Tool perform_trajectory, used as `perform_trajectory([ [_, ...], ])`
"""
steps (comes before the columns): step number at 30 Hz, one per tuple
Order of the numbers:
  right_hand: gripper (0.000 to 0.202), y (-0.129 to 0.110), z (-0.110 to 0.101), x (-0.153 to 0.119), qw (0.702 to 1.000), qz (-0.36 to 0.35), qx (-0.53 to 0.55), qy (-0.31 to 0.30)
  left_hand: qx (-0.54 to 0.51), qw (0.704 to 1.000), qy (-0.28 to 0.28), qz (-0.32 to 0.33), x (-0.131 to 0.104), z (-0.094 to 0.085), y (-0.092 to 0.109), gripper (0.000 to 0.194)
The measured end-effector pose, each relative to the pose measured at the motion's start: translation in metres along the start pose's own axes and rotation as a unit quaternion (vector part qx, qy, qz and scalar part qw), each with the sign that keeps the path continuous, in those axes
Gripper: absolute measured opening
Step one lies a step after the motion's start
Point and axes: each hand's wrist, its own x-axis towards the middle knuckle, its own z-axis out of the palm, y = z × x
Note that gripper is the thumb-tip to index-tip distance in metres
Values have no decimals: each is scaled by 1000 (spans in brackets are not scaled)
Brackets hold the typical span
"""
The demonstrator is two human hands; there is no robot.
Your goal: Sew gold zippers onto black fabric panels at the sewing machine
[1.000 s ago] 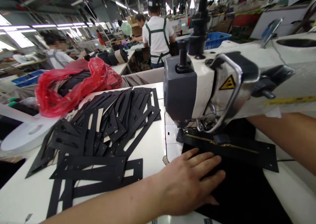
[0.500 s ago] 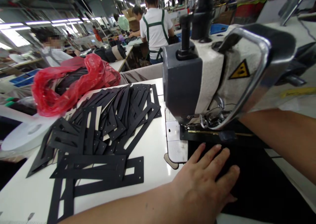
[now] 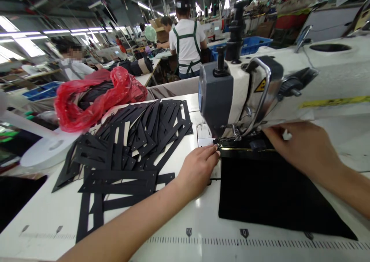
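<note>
A black fabric piece [image 3: 268,192] lies on the sewing machine's bed, a gold zipper [image 3: 245,149] running along its upper edge beneath the machine head [image 3: 222,96]. My left hand [image 3: 199,167] is at the fabric's upper left corner near the needle area, fingertips pressed together on the edge; what they pinch is too small to make out. To the right of the presser area, my right hand [image 3: 300,146] grips the upper edge of the fabric between thumb and fingers, with a small white object [image 3: 286,135] showing at it.
Many black slotted strips [image 3: 118,183] are heaped on the white table left of the machine. Behind them sits a red plastic bag [image 3: 86,100] of dark pieces. A white round stand [image 3: 49,148] is at the left. People work at tables farther back.
My left hand has moved from lying spread on the fabric to its upper left corner, fingers drawn together. My right hand, formerly hidden behind the machine head, now shows at the fabric's edge.
</note>
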Motion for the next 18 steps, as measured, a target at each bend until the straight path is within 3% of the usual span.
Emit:
perform_trajectory([
  [2, 25, -21, 0, -24, 998, -59, 17, -31, 4, 999, -25, 26, 7, 0, -6, 21],
  [5, 28, -52, 0, -62, 980, -163, 55, -100, 13, 998, -43, -50, 20, -4, -6, 15],
  [7, 31, -63, 0, -74, 977, -174, 57, -112, 21, 994, -52, -95, 26, -8, -5, 13],
  [10, 26, -66, -3, -66, 977, -175, 60, -107, 24, 996, -55, -71, 27, -9, -3, 13],
  [14, 27, -61, 0, -34, 980, -161, 30, -114, 32, 998, -36, -26, 19, -3, -1, 14],
  [18, 23, -53, 18, -11, 988, -136, -53, -54, 59, 998, -33, 7, 15, 0, 3, 11],
])
